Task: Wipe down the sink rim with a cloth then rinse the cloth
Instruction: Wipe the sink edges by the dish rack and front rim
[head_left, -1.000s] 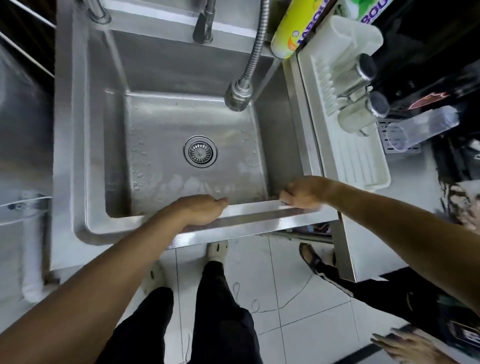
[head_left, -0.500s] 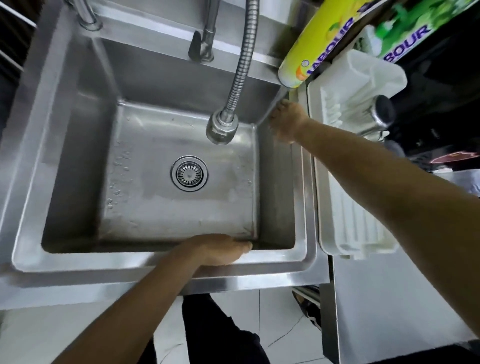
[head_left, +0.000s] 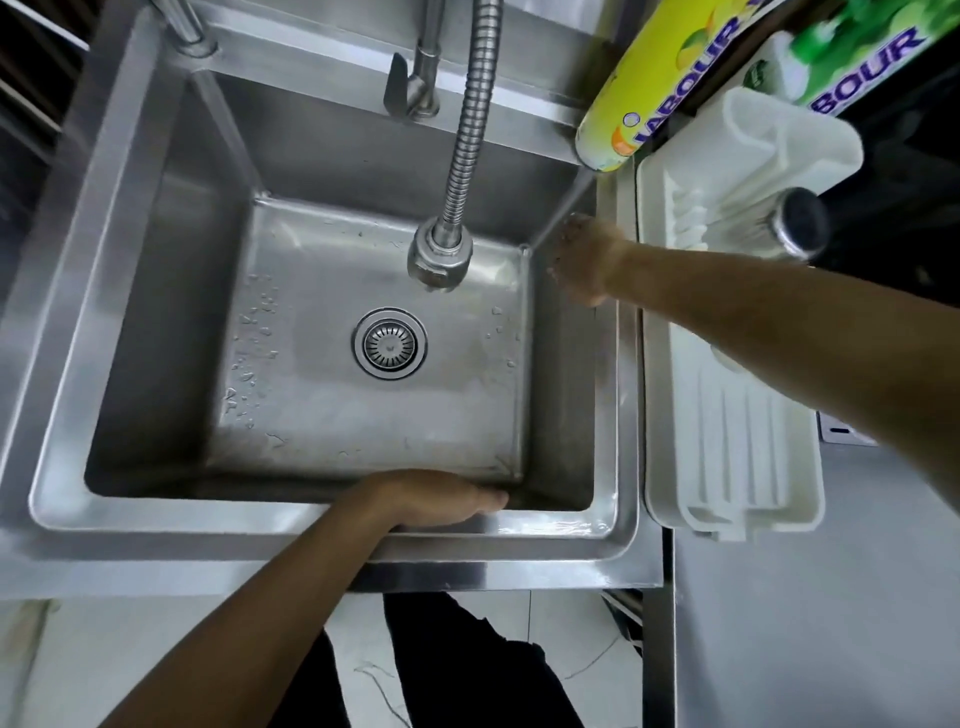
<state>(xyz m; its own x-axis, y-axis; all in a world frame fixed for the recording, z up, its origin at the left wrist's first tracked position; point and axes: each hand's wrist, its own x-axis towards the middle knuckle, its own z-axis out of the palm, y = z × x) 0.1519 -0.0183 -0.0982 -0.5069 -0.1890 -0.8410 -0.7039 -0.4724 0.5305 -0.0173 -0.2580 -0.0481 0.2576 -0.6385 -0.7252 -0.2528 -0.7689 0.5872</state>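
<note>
The steel sink's rim (head_left: 626, 415) frames an empty basin with a round drain (head_left: 389, 343). My left hand (head_left: 431, 499) lies flat on the front rim, fingers together and pointing right, holding nothing. My right hand (head_left: 582, 265) presses palm-down on the right rim near the far right corner and is blurred. Only a speckled pale patch at its fingertips shows of the cloth (head_left: 569, 228); the hand hides the rest. A wet streak shines on the front rim's right end.
A flexible hose sprayer (head_left: 439, 257) hangs over the basin's back, with a tap lever (head_left: 410, 88) behind it. A white drying tray (head_left: 727, 467) with a metal tumbler (head_left: 795, 223) sits right of the sink. A yellow bottle (head_left: 649, 88) and a green bottle (head_left: 857, 47) stand behind.
My right hand has slid from the front rim's right end up along the right rim to the far corner. My left hand stays on the front rim. My view has leaned over the sink.
</note>
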